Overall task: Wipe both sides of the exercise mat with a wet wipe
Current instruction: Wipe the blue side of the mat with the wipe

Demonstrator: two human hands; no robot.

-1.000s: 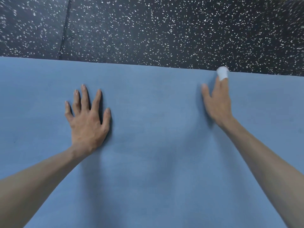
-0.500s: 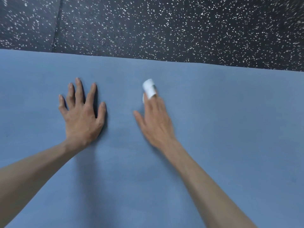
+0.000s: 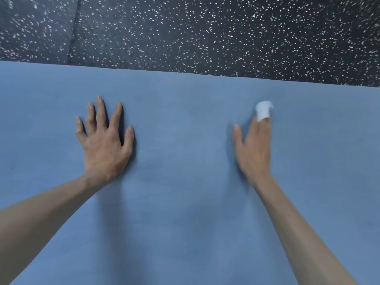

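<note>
A blue exercise mat lies flat and fills most of the view. My left hand presses on it at the left, palm down with fingers spread. My right hand rests on the mat to the right, fingers straight and pointing away from me. Under its fingertips lies a small folded white wet wipe, which sticks out beyond them, pressed to the mat.
Beyond the mat's far edge is a black rubber floor with white speckles. A seam between floor tiles runs away at the upper left.
My right hand swept the wipe left across the mat toward my left hand, then back to the right. My left hand stayed planted in place.
</note>
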